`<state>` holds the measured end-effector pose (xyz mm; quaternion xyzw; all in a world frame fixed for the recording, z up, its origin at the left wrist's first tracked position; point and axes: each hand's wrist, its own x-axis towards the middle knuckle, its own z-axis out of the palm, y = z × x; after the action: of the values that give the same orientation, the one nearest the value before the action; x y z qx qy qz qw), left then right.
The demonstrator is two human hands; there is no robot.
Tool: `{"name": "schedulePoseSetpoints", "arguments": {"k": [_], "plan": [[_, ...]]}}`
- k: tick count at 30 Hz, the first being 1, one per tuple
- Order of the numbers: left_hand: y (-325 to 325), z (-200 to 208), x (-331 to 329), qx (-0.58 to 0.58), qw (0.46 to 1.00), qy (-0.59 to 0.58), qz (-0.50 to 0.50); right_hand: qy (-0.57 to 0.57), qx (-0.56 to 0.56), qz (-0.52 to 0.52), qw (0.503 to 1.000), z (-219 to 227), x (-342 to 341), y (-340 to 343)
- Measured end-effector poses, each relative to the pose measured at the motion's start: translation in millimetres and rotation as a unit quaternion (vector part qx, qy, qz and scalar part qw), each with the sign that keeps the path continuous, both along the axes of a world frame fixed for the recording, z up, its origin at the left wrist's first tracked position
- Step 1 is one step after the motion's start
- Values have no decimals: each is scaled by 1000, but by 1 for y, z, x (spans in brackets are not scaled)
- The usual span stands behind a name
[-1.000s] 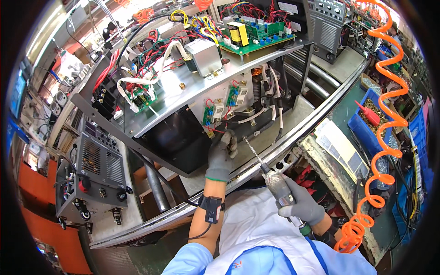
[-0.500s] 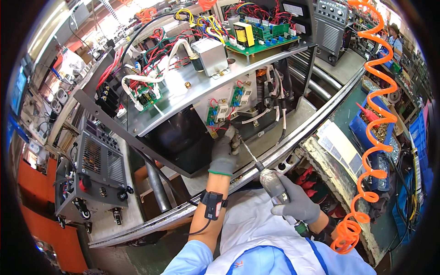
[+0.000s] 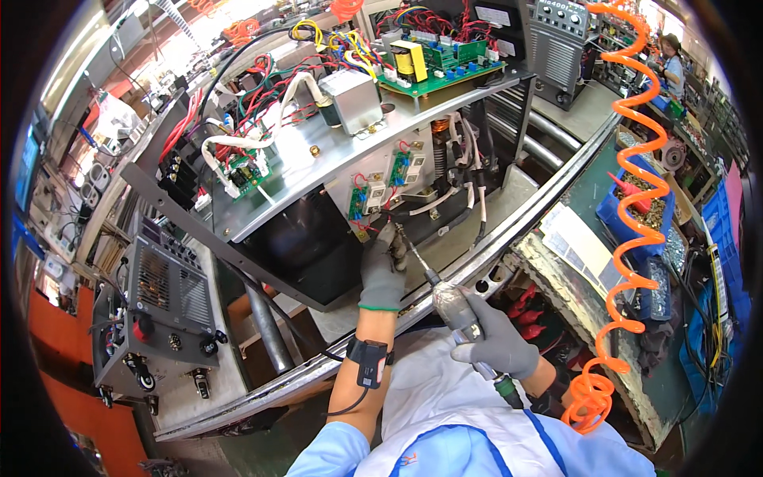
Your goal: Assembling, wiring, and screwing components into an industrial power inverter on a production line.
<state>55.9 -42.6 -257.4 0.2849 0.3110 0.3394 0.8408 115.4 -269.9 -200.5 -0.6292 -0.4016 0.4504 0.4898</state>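
Observation:
My right hand, in a grey glove, is wrapped round a worn pneumatic screwdriver with a green fitting at its rear. Its long bit slants up and left, the tip right beside the fingertips of my left hand. That hand, gloved too, is closed with its fingers pinched together; what they hold is hidden. Just beyond them a thin red wire runs to small green circuit boards on a pale metal plate. These sit in the lower bay of an open-sided machine chassis.
Atop the chassis shelf are a grey metal box, coloured wires and a large green circuit board. A coiled orange hose hangs at right. Below it are paper sheets and blue bins of small parts. Another machine stands left.
The view has shifted slightly. My right hand has moved the screwdriver a little to the left, closer to my left hand. My left hand keeps its pinch by the red wire.

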Motion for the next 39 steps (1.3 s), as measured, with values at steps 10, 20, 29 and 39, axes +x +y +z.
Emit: {"name": "schedulePoseSetpoints", "arguments": {"k": [10, 20, 29, 39], "plan": [[-54, -46, 6, 358, 907, 172, -143, -33, 37, 24, 999, 9, -1, 3], [-77, -40, 65, 556, 788, 258, -64, 2, 92, 2, 996, 1, -3, 6], [-53, -45, 52, 434, 878, 195, -47, 1, 74, 6, 997, 0, -4, 12], [-33, -30, 46, 342, 898, 141, -237, 1, 73, 4, 997, -11, -5, 14]]}}
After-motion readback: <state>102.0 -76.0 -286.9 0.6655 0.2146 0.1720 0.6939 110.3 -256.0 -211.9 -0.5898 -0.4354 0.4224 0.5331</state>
